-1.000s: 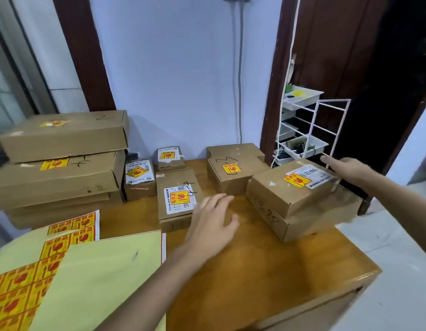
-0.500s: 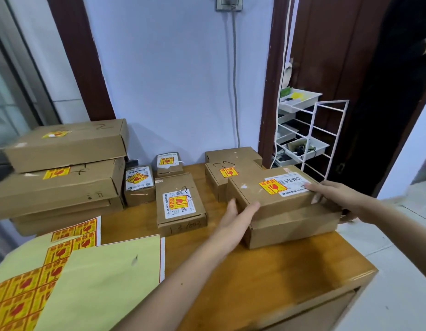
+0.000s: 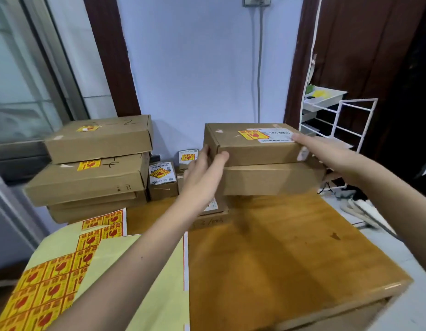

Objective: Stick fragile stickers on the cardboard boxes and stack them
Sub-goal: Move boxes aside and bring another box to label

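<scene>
Both hands grasp two stacked brown cardboard boxes, left hand and right hand at opposite ends, lifted above the wooden counter, probably to carry them together.

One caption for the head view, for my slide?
Both hands lift two stacked boxes above the wooden table.

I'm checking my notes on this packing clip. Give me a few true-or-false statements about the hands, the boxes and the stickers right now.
1. Both hands hold a two-box stack clear of the table. True.
2. The top held box has no fragile sticker. False: a yellow one sits on its lid.
3. The sticker sheets lie at the table's near left. True.
4. The left hand rests flat on the table. False: it grips the stack's left end.
</scene>
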